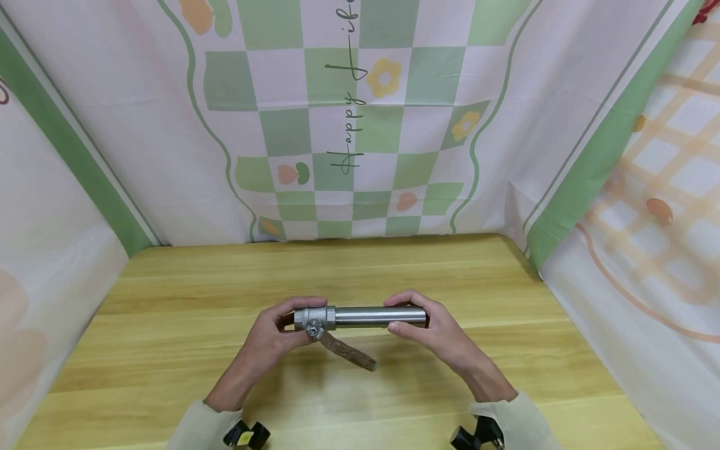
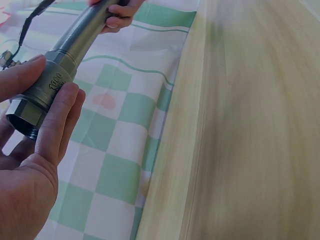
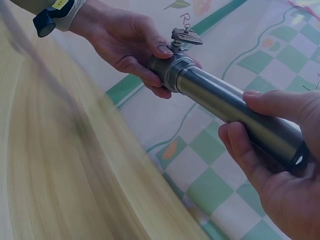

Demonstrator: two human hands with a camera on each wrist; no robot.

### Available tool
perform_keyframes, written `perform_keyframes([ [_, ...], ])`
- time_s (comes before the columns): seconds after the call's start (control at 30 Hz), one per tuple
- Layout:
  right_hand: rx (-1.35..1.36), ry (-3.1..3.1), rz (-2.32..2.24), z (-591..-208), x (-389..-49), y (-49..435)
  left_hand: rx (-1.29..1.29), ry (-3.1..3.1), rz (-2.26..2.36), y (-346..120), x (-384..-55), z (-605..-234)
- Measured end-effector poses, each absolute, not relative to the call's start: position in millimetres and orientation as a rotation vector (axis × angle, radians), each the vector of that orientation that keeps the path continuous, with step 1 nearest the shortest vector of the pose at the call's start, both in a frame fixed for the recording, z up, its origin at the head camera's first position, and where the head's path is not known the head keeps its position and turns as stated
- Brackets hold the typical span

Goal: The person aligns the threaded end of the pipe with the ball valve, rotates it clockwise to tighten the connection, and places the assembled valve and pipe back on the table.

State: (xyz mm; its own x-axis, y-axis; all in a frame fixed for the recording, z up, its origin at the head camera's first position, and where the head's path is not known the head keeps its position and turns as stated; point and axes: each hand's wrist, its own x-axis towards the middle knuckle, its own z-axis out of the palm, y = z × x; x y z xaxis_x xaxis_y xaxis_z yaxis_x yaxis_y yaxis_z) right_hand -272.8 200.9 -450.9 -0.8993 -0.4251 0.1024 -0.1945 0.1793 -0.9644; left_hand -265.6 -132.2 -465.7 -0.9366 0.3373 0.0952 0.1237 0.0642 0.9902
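Observation:
A steel ball valve (image 1: 315, 317) with a brown-covered lever handle (image 1: 347, 352) is joined end to end with a straight steel pipe (image 1: 360, 316). Both hang level above the table. My left hand (image 1: 269, 337) grips the valve body from the left, thumb on the near side and fingers on the far side. In the left wrist view, the valve's open threaded end (image 2: 24, 120) and raised digits on its body show. My right hand (image 1: 435, 328) holds the pipe's right end between thumb and fingers. Thread shows at the joint (image 3: 184, 77) in the right wrist view.
Beneath the hands is a wood-grain table (image 1: 225, 275). A printed cloth (image 1: 360, 131) with green checks hangs at its far edge, and more patterned cloth (image 1: 647, 250) hangs along the sides. Each wrist wears a small black camera (image 1: 247, 434).

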Motion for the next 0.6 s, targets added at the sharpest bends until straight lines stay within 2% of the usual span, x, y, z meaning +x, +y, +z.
perform_keyframes([
  [0.6,-0.664,2.17,-1.842,-448.3,-272.1,199.8,0.476,2.175,1.979,-131.4,-266.7,-466.5],
])
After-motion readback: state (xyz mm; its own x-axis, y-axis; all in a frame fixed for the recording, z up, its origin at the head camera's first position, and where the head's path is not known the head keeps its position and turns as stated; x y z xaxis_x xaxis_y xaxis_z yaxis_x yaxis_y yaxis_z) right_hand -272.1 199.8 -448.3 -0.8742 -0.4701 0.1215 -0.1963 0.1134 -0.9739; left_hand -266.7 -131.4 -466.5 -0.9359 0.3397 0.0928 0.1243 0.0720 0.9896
